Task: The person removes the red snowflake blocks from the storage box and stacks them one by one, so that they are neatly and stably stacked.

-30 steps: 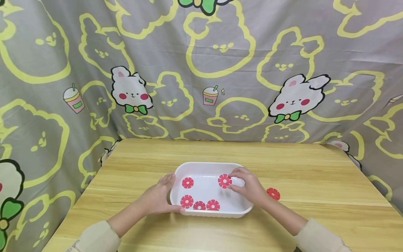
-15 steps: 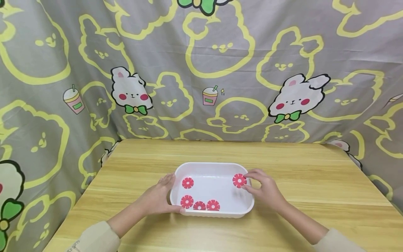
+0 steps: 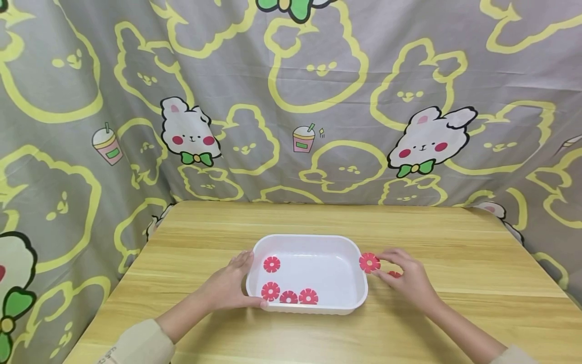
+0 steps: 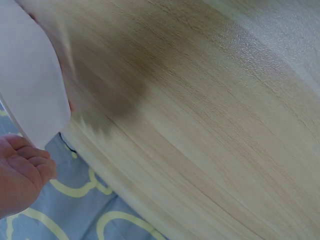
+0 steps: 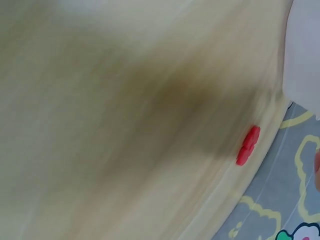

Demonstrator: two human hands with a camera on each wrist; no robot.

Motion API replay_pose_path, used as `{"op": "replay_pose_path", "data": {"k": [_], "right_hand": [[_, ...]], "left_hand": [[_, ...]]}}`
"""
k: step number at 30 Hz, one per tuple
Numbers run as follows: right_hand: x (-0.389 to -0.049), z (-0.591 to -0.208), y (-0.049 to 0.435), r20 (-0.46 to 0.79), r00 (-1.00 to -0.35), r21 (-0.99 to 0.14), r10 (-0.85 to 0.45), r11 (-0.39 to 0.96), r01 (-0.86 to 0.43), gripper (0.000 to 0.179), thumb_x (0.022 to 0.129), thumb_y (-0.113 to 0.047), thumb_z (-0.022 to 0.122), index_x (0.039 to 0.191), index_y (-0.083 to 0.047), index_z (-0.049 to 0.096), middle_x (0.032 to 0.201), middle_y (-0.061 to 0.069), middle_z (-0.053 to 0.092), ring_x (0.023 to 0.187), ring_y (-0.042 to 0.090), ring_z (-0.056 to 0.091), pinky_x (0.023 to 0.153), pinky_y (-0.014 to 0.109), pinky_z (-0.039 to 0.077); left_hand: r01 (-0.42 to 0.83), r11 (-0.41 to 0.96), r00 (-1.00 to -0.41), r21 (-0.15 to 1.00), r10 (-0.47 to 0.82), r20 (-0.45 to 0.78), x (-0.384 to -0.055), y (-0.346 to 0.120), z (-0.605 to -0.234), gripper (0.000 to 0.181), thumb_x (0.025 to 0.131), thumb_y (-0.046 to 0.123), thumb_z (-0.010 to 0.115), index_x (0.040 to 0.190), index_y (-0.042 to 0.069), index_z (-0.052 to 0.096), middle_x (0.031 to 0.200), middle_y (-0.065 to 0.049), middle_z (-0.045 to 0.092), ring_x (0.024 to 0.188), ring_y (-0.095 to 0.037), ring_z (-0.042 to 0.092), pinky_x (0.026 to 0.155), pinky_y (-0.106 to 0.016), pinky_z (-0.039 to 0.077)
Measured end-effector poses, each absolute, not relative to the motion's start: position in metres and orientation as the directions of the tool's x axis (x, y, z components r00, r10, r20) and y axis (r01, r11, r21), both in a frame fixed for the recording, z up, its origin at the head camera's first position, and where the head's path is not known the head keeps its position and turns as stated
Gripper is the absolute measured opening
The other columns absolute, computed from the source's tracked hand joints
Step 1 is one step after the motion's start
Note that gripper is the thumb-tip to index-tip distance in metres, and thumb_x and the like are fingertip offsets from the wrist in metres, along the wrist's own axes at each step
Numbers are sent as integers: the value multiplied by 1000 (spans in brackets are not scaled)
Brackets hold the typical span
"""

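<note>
My left hand (image 3: 229, 283) holds the left end of a white plastic tub (image 3: 313, 243), its thumb on the near rim; the left wrist view shows that hand (image 4: 25, 172) by the white wall. With thumb and fingertips, my right hand (image 3: 409, 275) pinches a red notched snowflake disc (image 3: 366, 262) at the tub's right rim. Whether the disc touches the rim I cannot tell. Another red disc (image 3: 394, 274) lies on the table beyond, partly hidden by the right hand; a red disc (image 5: 248, 145) shows on the wood in the right wrist view.
Inside the tub, one red disc (image 3: 272, 264) lies at the back left. Several others, including a red disc (image 3: 270, 291), sit along the near wall. The wooden table (image 3: 454, 242) reaches to a grey cartoon-print curtain (image 3: 336, 167) behind and at the sides.
My right hand has moved right with the pinched disc, from over the tub's inside to its right rim. The left hand and the tub have stayed in place.
</note>
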State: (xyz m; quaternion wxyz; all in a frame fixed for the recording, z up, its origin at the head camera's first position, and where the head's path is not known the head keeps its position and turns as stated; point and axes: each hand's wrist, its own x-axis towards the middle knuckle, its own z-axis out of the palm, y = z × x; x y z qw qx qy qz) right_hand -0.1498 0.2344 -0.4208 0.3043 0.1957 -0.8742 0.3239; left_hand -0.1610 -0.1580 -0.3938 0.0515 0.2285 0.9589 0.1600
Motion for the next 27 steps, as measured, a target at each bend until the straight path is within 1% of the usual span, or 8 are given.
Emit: {"op": "replay_pose_path", "data": {"k": [2,6,7,13,18,23,25,27], "right_hand": [[-148,-422,238,657,-742,-450,-136,719,-530,38,54,4,83,89,-1,70,88,6,67,84,6,58,77,-4,39],[-144,-425,243,642,-759,-462,-111,734,-498,37,55,3,83,89,-2,70,89,5,66,85,3,56,78,-6,36],[-143,-426,244,637,-764,-465,-103,739,-487,37,55,2,83,90,-2,70,89,5,66,86,2,56,81,-6,34],[-139,-434,256,607,-792,-493,-65,751,-440,36,57,0,83,90,-3,71,89,5,67,89,-11,48,78,-6,34],[-137,-442,267,594,-803,-495,-47,765,-411,34,57,1,83,88,-3,70,87,6,67,87,-13,48,75,-4,37],[-135,-448,274,532,-846,-519,-26,780,-350,30,60,1,82,87,-3,70,87,5,67,79,-2,56,66,11,50],[-135,-450,276,494,-869,-536,-12,783,-316,29,62,0,81,88,-3,70,87,6,67,77,-1,57,64,17,53],[-134,-452,278,455,-890,-559,-2,778,-287,27,64,0,80,89,-2,69,88,7,67,77,-2,57,63,19,54]], "left_hand": [[421,845,-890,328,454,-27,-161,-158,-394,116,63,69,68,140,-9,30,147,-25,31,136,-40,30,105,-53,37],[422,847,-890,324,455,-29,-161,-158,-394,116,63,70,67,141,-8,30,147,-25,30,137,-40,29,106,-52,36],[422,847,-890,324,455,-30,-161,-158,-394,116,64,70,67,141,-8,30,148,-25,30,137,-40,29,106,-52,36],[419,848,-891,326,453,-35,-161,-158,-394,115,64,69,68,141,-8,29,148,-25,30,137,-40,29,106,-53,36],[416,849,-891,325,452,-38,-161,-158,-394,116,64,69,67,141,-8,29,148,-25,29,137,-39,29,107,-51,35],[422,848,-889,322,456,-38,-161,-158,-394,116,64,69,67,141,-8,28,148,-25,29,137,-39,29,109,-50,33],[425,847,-888,321,459,-36,-161,-159,-395,116,64,69,67,141,-8,28,148,-25,29,137,-39,29,109,-49,32],[426,846,-887,320,460,-33,-161,-159,-395,116,64,70,67,141,-8,29,148,-25,29,137,-38,29,110,-49,32]]}}
